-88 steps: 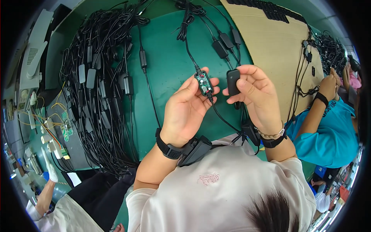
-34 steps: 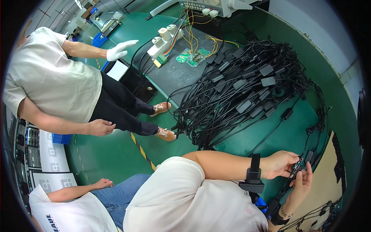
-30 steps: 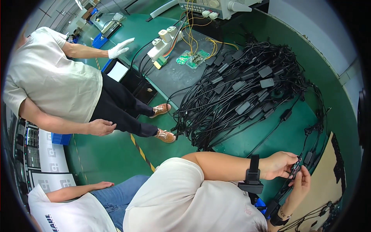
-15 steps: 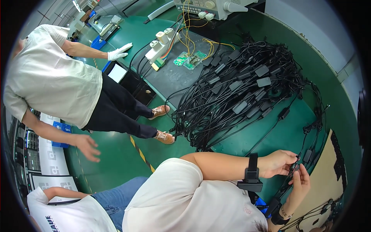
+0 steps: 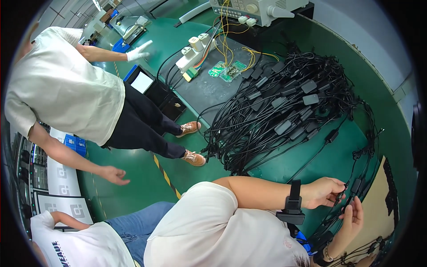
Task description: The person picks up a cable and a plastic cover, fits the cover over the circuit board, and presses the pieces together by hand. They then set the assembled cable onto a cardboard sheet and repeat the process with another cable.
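My left hand, with a black strap and box on its wrist, pinches a thin black cable between thumb and fingertips. Close beside it, my right hand has its fingertips closed on the black cables; exactly which strand it grips is partly hidden. A small black cable box lies just above the right fingertips. More black leads run down past both hands.
A big heap of black adapter cables covers the green table. Behind it are green circuit boards, a white power strip and a bench instrument. Cardboard lies at right. Two people are at left.
The view has shifted a little. My right fingers have moved slightly along the cables and straightened somewhat; my left hand keeps its pinch. The standing person's bare hand has moved lower and to the right.
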`<state>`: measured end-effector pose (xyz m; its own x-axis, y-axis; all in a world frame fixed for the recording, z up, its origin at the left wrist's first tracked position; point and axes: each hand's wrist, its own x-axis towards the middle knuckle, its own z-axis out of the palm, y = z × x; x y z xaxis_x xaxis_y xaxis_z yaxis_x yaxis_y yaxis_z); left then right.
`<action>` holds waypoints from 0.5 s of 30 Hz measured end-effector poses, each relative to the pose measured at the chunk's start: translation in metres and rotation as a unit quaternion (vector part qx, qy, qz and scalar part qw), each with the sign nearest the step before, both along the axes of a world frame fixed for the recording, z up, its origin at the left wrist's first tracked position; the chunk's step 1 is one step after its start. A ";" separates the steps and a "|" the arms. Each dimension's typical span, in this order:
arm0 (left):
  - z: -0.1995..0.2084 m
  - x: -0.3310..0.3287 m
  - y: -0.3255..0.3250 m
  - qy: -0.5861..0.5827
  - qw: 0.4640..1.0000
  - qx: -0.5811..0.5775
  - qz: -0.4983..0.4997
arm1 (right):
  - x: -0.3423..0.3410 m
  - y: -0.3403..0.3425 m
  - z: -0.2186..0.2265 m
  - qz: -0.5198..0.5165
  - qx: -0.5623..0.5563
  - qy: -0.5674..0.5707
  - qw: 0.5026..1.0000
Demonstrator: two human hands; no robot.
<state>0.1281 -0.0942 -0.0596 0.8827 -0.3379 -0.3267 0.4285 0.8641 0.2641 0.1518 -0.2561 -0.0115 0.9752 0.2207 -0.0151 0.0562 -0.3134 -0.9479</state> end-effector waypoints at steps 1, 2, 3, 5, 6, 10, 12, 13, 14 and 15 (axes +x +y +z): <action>0.000 0.000 0.000 0.002 1.000 -0.003 -0.004 | 0.000 0.000 -0.001 0.003 0.001 0.006 1.000; 0.000 0.000 0.000 0.004 1.000 -0.007 -0.007 | -0.001 0.001 -0.001 0.005 0.002 0.012 1.000; -0.002 0.000 -0.001 0.005 1.000 -0.006 -0.006 | -0.001 0.001 -0.002 0.006 0.003 0.013 1.000; -0.009 0.002 -0.003 -0.001 1.000 0.010 0.009 | 0.000 0.002 -0.001 0.008 0.008 0.030 0.999; -0.009 0.002 -0.004 -0.005 1.000 0.018 0.016 | 0.000 0.002 -0.001 0.009 0.011 0.038 0.999; -0.009 0.002 -0.004 -0.004 1.000 0.017 0.018 | -0.002 0.009 0.000 -0.009 0.024 0.040 0.999; -0.008 0.002 -0.003 -0.006 1.000 0.019 0.015 | 0.001 0.006 -0.005 -0.002 0.021 0.023 1.000; -0.008 0.002 -0.003 -0.007 1.000 0.019 0.012 | 0.003 0.004 -0.008 0.005 0.016 0.006 1.000; -0.007 0.002 -0.002 -0.008 1.000 0.019 0.009 | 0.004 0.003 -0.010 0.011 0.012 -0.010 1.000; -0.008 0.002 -0.002 -0.008 1.000 0.021 0.009 | 0.004 0.002 -0.010 0.012 0.014 -0.010 1.000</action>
